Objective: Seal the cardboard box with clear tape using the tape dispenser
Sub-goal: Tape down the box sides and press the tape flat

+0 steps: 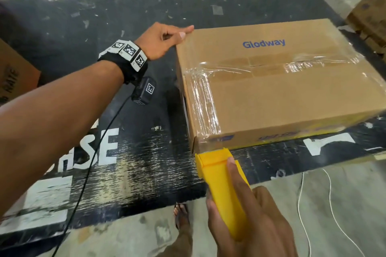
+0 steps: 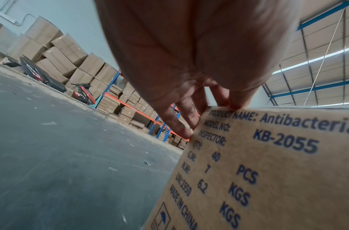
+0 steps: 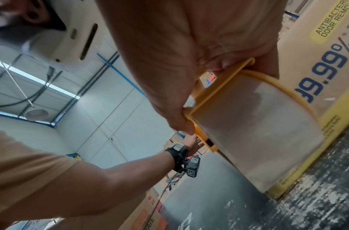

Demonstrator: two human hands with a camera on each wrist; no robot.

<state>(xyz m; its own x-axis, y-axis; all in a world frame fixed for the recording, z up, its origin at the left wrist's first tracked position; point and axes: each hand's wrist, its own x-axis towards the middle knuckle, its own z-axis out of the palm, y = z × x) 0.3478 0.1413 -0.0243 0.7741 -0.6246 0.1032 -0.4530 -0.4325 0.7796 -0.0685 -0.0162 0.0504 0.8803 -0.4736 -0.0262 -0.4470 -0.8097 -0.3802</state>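
Observation:
A brown cardboard box (image 1: 282, 94) marked "Glodway" lies on a black mat. Clear tape (image 1: 206, 98) runs along its top seam and down along its left top edge to the near corner. My left hand (image 1: 186, 32) rests at the box's far left corner, with the fingers (image 2: 179, 123) straight against the edge of the box (image 2: 268, 171). My right hand (image 1: 246, 204) grips a yellow tape dispenser (image 1: 221, 183), whose front end sits at the foot of the near left corner. In the right wrist view the dispenser (image 3: 218, 96) lies against the side of the box (image 3: 327, 62).
The black printed mat (image 1: 104, 27) covers the concrete floor. Another cardboard box (image 1: 12, 73) sits at the left and one (image 1: 371, 12) at the far right. A white cable (image 1: 313, 204) lies on the floor, near my sandalled foot (image 1: 181, 215). Stacked boxes (image 2: 61, 54) fill the background.

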